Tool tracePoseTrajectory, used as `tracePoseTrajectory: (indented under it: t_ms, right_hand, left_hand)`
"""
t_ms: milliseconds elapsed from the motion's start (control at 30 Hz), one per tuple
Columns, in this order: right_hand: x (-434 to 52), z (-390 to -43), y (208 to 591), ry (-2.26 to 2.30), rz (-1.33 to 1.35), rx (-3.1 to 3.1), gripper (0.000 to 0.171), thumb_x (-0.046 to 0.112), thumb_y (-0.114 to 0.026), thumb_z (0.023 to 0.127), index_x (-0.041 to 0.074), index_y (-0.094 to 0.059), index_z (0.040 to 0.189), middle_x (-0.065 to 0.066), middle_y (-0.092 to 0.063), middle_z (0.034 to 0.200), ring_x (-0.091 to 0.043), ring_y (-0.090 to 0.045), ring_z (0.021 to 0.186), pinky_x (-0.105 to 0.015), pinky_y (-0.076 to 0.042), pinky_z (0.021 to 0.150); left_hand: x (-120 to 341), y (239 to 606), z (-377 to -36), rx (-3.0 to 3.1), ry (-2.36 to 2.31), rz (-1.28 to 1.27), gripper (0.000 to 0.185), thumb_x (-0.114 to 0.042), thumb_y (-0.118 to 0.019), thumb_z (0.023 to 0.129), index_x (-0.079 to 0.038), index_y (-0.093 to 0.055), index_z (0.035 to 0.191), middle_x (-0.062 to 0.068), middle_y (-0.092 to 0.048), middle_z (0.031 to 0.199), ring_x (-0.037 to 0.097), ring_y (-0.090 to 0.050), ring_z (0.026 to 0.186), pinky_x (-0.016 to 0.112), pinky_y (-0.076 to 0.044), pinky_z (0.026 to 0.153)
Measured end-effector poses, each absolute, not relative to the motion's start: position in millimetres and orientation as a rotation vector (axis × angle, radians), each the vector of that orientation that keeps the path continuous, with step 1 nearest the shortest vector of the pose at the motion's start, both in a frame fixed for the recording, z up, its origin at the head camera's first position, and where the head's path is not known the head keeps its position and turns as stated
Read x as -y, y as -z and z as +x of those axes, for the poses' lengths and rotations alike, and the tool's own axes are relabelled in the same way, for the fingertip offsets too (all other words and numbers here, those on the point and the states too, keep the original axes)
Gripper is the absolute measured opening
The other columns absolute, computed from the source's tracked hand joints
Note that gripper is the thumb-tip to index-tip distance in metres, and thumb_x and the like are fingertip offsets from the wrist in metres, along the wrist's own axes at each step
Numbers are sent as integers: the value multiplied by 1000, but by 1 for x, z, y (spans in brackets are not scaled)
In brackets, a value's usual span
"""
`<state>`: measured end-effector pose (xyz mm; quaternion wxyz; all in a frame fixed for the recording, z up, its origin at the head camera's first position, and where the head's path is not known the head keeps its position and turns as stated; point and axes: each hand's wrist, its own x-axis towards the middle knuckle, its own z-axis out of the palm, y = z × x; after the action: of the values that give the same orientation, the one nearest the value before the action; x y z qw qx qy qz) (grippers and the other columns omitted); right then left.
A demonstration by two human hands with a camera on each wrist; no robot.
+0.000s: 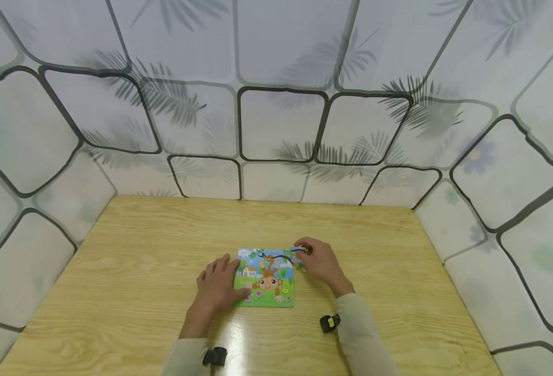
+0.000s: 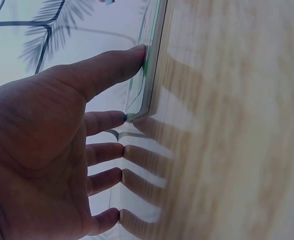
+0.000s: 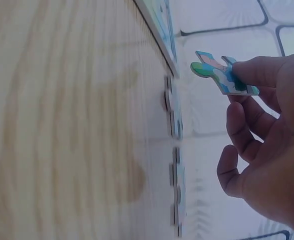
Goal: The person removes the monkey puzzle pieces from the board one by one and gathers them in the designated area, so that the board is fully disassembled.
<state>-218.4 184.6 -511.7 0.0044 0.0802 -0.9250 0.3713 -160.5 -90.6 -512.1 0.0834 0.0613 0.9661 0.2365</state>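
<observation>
Left hand [image 1: 217,282]: spread wide, lying at nine o'clock of the puzzle [image 1: 265,277]; the thumb is pressing its near-left part, the index fingertip is touching its edge, and the other fingers are resting beside it.

Right hand [image 1: 321,261]: narrowed to a pinch, holding a puzzle piece [image 3: 224,80] between thumb and fingers, at two o'clock of the puzzle and above the table [image 1: 163,250].

Loose pieces [image 3: 178,192]: lying on the wood beside the puzzle, under the right hand; apparently two, though they are showing edge-on and blurred.

Edges and room: the table's far edge is running well beyond the puzzle at twelve o'clock, meeting a patterned wall [image 1: 276,125]; wood is stretching wide toward ten and four o'clock.

Puzzle: square, flat, lying near the table's middle; showing a brown monkey hanging upside down from a branch, with a house, blue sky, green grass and flowers.
</observation>
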Motion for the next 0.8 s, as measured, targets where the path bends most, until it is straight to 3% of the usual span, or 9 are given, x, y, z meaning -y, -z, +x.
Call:
tracePoseTrajectory:
  t_ms: [200, 567, 800]
  right_hand:
    - [-206, -216, 508, -1175, 184, 2902, 15, 22, -64, 94, 24, -69, 108, 1, -68, 102, -15, -55, 82, -33, -46, 72]
    - [-250, -215, 508, -1158, 6, 2899, 22, 21, -60, 96, 17, -67, 115, -6, -66, 103, -18, -51, 75, -30, -44, 63]
    - [-273, -211, 508, -1095, -133, 2990, 26, 24, -55, 97, 16, -66, 119, -9, -66, 112, -22, -56, 89, -34, -45, 73]
  left_hand:
    - [91, 511, -160, -2884, -711, 184, 81, -48, -75, 79, -13, -44, 145, 17, -31, 156, 44, -30, 139, 69, -27, 105]
    - [91, 509, -159, -2891, -691, 190, 80, -49, -73, 80, -13, -44, 145, 16, -32, 155, 43, -31, 139, 68, -28, 104]
    - [91, 508, -160, -2896, -670, 189, 81, -50, -73, 79, -13, -44, 145, 16, -32, 155, 43, -32, 139, 68, -29, 104]
